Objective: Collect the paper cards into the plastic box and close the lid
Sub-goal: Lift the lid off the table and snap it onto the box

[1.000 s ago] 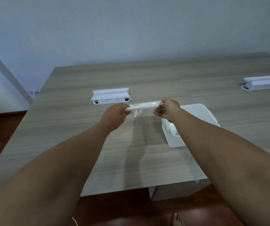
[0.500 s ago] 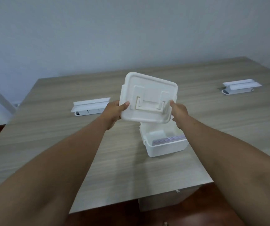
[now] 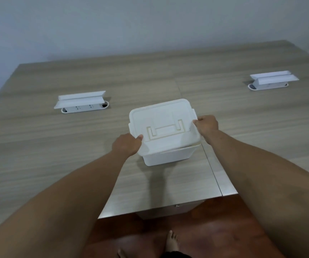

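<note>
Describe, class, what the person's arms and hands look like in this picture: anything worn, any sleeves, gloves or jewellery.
Both arms are bare from the frame edge to the fingers: no sleeves show. The left hand and right hand wear no gloves, and no rings, watch or bracelets can be seen. No markings or cables show on either arm.

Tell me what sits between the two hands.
In the head view, the white lid spans between the left hand and right hand, resting atop the plastic box.
</note>
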